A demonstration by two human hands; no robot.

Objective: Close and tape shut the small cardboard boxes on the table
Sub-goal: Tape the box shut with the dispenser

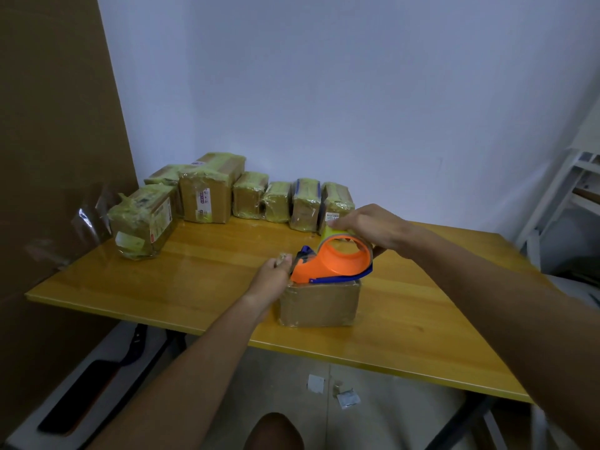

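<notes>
Two bare hands work over one small cardboard box (319, 303) that sits on the wooden bench (194, 280), close to its near edge. The right hand (367, 227) curls over the top of the roll in an orange tape dispenser (334, 263), fingers wrapped around the roll's rim, so it is closed around the tool. The dispenser rests on the box's top face, its blue cutter end pointing toward the left hand (276, 274). That hand lies at the box's upper left corner, right beside the cutter, with its fingertips pinched on a crumpled bit of tape; whether the palm also presses the box cannot be told. The box's front face looks glossy, already wrapped in tape.

Along the far edge of the bench stands a row of taped boxes (253, 196), seven or so, all bound in yellowish tape, some bearing printed labels. The largest one (143, 219) lies tilted at the left end, nearer the bench's left side. Scraps of paper (347, 399) lie on the floor below.
</notes>
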